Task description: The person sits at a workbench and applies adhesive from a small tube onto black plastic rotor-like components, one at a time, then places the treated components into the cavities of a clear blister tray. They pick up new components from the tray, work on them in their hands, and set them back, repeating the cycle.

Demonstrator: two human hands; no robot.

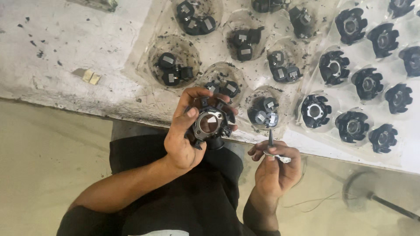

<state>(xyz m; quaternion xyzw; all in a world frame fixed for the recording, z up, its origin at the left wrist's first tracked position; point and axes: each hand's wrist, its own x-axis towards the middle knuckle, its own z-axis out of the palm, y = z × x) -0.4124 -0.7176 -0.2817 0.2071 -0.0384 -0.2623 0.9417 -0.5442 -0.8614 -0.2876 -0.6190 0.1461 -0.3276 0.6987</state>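
Note:
My left hand [181, 137] grips a black ring-shaped plastic holder [210, 123] with a round metal-rimmed opening and small clips around it, held up at the bench edge. My right hand [274, 164] sits lower right of it and pinches a thin pointed metal tool [270, 139] that points upward, with a small silver piece at the fingertips. The two hands are a short gap apart. My dark-clothed lap shows below them.
A clear plastic tray [218, 52] on the white, dirty bench [65, 48] has round cups with small black and silver parts. To the right, another tray [363, 57] holds several black ring holders. Two small tan pieces [91, 77] lie at left. A cable [389, 204] lies on the floor.

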